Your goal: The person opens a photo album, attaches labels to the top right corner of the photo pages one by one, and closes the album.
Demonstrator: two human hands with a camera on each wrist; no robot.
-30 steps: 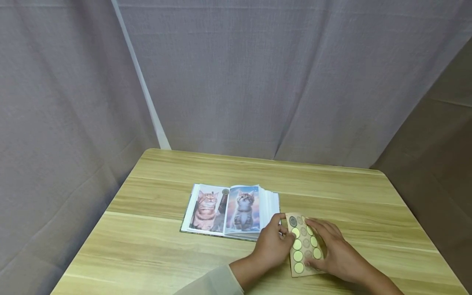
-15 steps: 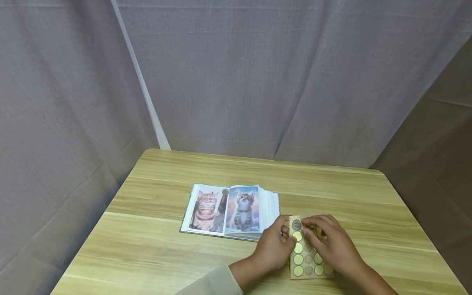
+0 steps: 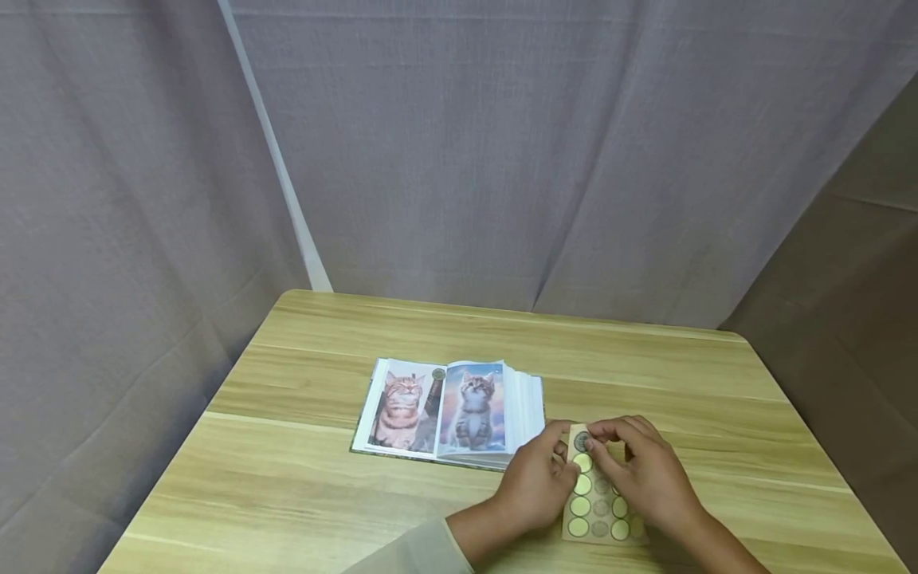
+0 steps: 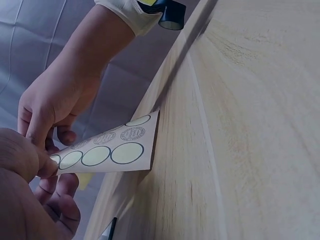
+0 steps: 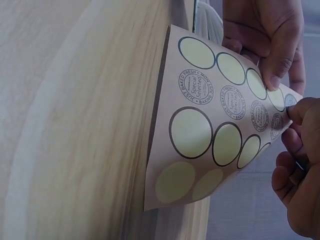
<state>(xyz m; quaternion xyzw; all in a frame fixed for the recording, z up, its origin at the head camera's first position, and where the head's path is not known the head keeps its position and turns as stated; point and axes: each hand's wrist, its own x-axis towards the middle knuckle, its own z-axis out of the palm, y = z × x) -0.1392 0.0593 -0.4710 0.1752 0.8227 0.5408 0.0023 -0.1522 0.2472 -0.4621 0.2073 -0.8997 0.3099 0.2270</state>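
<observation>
A tan sheet of round stickers (image 3: 579, 505), mostly yellow circles plus printed ones, is tilted up above the table. My left hand (image 3: 534, 482) grips its left edge, thumb on the front face. With thumb and index finger, my right hand (image 3: 649, 478) pinches at the edge of the dark round sticker (image 3: 582, 441) at the sheet's top left corner. In the right wrist view, the right hand (image 5: 305, 170) has its fingertips at the sheet's far end, close to the left thumb (image 5: 277, 67). Whether the sticker's edge is lifted cannot be made out.
An open photo album (image 3: 523, 406) with a cat picture (image 3: 402, 406) on its left page and a kitten picture (image 3: 473, 410) on its right lies left of the hands. One dark round sticker (image 3: 438, 374) sits on the left page. Grey curtains (image 3: 459, 159) surround the wooden table (image 3: 287, 478).
My right hand has left the sheet's right side and brought thumb and index finger together at the dark top-left sticker. The sheet has shifted slightly right and down with my left hand.
</observation>
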